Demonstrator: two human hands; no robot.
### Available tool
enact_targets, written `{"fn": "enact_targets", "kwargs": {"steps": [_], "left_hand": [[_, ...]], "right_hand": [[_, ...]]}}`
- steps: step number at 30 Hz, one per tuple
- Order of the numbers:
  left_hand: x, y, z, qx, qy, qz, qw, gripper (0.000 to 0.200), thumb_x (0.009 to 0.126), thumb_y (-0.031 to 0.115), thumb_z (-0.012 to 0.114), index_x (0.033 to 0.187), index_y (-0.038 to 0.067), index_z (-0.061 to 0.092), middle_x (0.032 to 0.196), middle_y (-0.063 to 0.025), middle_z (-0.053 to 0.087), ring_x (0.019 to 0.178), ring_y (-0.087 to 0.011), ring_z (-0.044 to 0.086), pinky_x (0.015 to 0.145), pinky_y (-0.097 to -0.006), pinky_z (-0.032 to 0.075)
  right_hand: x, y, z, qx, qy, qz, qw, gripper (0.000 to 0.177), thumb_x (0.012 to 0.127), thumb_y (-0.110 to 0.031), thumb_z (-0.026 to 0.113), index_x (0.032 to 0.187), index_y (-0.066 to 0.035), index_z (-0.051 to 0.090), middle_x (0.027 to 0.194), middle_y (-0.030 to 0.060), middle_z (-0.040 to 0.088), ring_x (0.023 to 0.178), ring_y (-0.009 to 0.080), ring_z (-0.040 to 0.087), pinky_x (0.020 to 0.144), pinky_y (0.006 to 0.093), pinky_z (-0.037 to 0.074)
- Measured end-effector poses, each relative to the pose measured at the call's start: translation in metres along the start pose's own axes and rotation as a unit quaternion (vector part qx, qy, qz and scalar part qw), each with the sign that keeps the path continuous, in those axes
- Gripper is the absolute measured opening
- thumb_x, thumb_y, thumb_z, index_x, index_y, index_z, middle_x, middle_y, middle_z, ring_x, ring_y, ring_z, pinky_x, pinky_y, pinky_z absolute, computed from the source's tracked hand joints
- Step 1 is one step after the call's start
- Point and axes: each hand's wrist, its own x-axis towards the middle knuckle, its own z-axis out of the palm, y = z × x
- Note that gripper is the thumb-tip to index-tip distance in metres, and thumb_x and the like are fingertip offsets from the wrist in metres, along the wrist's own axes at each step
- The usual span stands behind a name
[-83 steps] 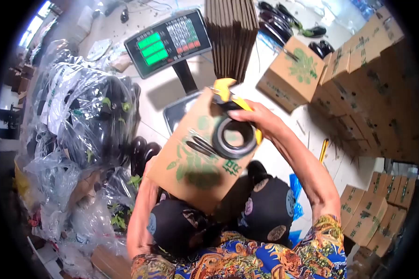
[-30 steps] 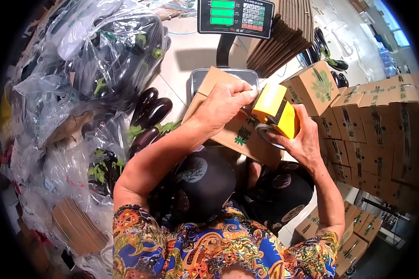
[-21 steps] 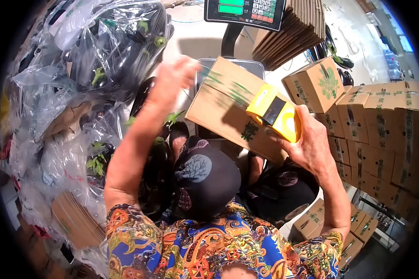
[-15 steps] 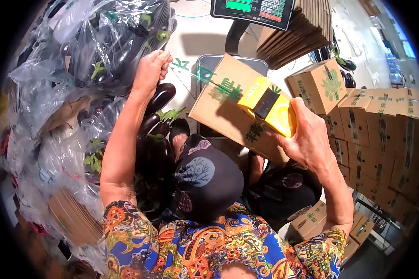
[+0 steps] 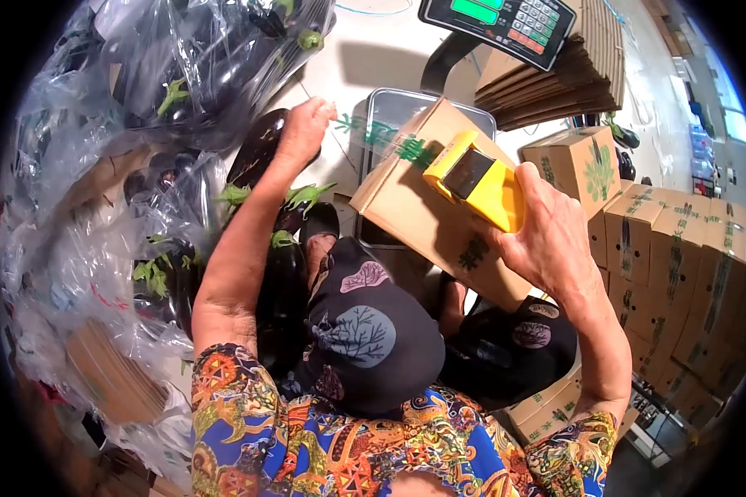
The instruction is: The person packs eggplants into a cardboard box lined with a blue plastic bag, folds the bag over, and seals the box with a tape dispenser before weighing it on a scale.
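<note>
My right hand (image 5: 549,240) grips a yellow tape dispenser (image 5: 499,197) over the top of a closed cardboard box (image 5: 431,211). Clear packing tape (image 5: 380,135) with green print stretches past the box's left edge. Its free end is pinched in the closed fingers of my left hand (image 5: 308,131), beside the box and over dark purple eggplants (image 5: 259,149). The box rests at an angle on the platform of a weighing scale (image 5: 371,112), in front of my knees.
The scale's display (image 5: 506,21) stands at the back. Behind the box are stacked flat cartons (image 5: 568,79); taped boxes (image 5: 667,240) are piled at right. Plastic bags of eggplants (image 5: 199,79) crowd the left, with more flat cardboard (image 5: 112,373) below.
My left hand has moved nearer the box, and the tape span between hand and box looks shorter. The dispenser has tilted slightly. The whole view has shifted a little.
</note>
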Motion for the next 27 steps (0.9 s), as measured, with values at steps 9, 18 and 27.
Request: {"fn": "enact_targets", "kwargs": {"steps": [9, 18, 27], "left_hand": [[-0.028, -0.015, 0.093, -0.030, -0.083, -0.040, 0.995, 0.032, 0.092, 0.033, 0.055, 0.086, 0.003, 0.062, 0.082, -0.0226, 0.064, 0.085, -0.0411, 0.063, 0.075, -0.0471, 0.048], [-0.027, -0.027, 0.092, 0.107, -0.174, -0.013, 0.979, 0.025, 0.097, 0.031, 0.053, 0.102, 0.007, 0.054, 0.083, -0.0223, 0.064, 0.084, -0.0431, 0.063, 0.071, -0.0499, 0.049], [0.013, -0.017, 0.134, -0.231, -0.053, 0.088, 0.967, 0.039, 0.098, 0.037, 0.050, 0.114, 0.003, 0.059, 0.106, -0.0146, 0.066, 0.101, -0.0315, 0.062, 0.089, -0.0385, 0.048]], "right_hand": [[0.004, -0.006, 0.005, 0.046, 0.023, 0.019, 0.999, 0.046, 0.072, -0.025, 0.080, 0.100, -0.003, 0.050, 0.084, 0.0196, 0.064, 0.079, 0.0408, 0.063, 0.069, 0.0420, 0.049], [0.004, -0.016, 0.005, 0.070, 0.025, 0.058, 0.996, 0.046, 0.071, -0.022, 0.078, 0.103, -0.003, 0.051, 0.081, 0.0184, 0.062, 0.075, 0.0367, 0.062, 0.070, 0.0366, 0.049], [0.004, -0.013, 0.010, 0.099, 0.033, 0.065, 0.992, 0.049, 0.070, -0.024, 0.080, 0.103, -0.001, 0.053, 0.082, 0.0164, 0.063, 0.072, 0.0263, 0.063, 0.069, 0.0322, 0.050]]}}
